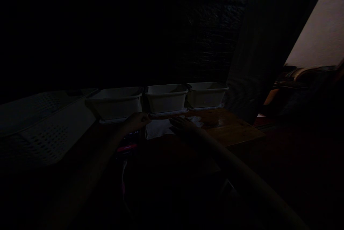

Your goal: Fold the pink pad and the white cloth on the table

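Note:
The scene is very dark. A small white cloth (158,128) lies spread on the wooden table, its patterned right end (197,120) showing beyond my right hand. My left hand (137,120) is at the cloth's upper left corner, its fingers drawn together in what looks like a pinch on the edge. Flat on the cloth's right part rests my right hand (184,125), palm down with fingers stretched out. Just below my left wrist lies a phone (127,145) with a lit screen.
Three pale plastic tubs, a left one (118,106), a middle one (167,100) and a right one (206,95), line the back of the table (236,131). At left stands a white perforated basket (51,133). A cable (123,176) runs from the phone towards me.

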Demonstrator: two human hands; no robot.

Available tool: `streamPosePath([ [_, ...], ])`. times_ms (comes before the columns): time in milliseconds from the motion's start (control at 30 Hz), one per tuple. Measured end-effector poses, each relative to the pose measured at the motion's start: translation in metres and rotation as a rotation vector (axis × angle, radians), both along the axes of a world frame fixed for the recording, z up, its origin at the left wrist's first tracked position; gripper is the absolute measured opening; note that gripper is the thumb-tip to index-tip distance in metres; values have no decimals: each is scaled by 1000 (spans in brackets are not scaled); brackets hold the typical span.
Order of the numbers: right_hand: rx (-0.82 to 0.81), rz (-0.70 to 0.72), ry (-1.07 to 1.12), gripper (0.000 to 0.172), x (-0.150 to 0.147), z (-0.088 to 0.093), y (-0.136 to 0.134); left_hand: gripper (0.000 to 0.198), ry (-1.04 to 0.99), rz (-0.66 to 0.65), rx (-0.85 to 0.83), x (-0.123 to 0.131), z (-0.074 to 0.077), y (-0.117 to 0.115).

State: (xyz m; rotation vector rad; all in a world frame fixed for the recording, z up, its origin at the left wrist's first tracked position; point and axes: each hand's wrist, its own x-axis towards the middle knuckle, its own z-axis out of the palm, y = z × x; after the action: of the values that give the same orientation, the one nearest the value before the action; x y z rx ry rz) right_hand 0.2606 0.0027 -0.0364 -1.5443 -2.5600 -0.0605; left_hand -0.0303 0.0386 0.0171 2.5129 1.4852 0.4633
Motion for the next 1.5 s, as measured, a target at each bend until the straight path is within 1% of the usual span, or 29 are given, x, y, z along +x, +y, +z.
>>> streamPosePath([
  [133, -8, 3, -5, 60, 1, 0, 0, 39, 2, 16, 33, -1, 5, -3],
  [267, 16, 24, -25, 57, 2, 2, -2, 41, -12, 34, 11, -3, 8, -3],
  [367, 19, 34, -8, 58, 2, -1, -1, 42, 11, 65, 15, -7, 8, -1],
  [433, 19, 15, 8, 60, 2, -4, 3, 42, 28, 82, 18, -10, 7, 0],
  [567, 43, 11, -4, 61, 2, -11, 9, 42, 63, 95, 32, -13, 5, 3],
  [733, 35, 11, 8, 61, 2, -7, 5, 43, 63, 131, 34, -12, 5, 2],
  [800, 24, 10, 13, 62, 2, -5, 2, 44, 80, 127, 27, -12, 5, 1],
  [867, 25, 3, 17, 62, 1, -3, -1, 40, 98, 117, 28, -12, 5, 1],
  [933, 19, -12, 13, 61, 0, -2, -2, 30, 109, 143, 47, -12, 5, 2],
  [1000, 24, -14, 15, 60, 0, -1, -4, 27, 74, 154, 86, -10, 7, 1],
  [1067, 15, 2, 13, 60, 0, 0, -4, 30, -24, 75, 92, -5, 9, -2],
  [1133, -8, 15, 7, 60, 1, 1, -3, 29, -141, -83, 25, 2, 12, -6],
  [1200, -18, 6, 6, 61, 1, 1, -2, 26, -167, -195, -63, 7, 13, -10],
  [1267, -13, -9, 12, 62, 1, 1, -1, 24, -128, -278, -124, 10, 12, -12],
  [1367, 4, -11, 17, 62, 1, -2, 1, 20, -52, -325, -197, 7, 8, -11],
  [1433, 1, -9, 18, 62, 1, -5, 4, 21, -16, -322, -247, 3, 6, -9],
  [1500, -16, -5, 14, 63, 1, -6, 7, 25, 4, -318, -280, 0, 5, -8],
])
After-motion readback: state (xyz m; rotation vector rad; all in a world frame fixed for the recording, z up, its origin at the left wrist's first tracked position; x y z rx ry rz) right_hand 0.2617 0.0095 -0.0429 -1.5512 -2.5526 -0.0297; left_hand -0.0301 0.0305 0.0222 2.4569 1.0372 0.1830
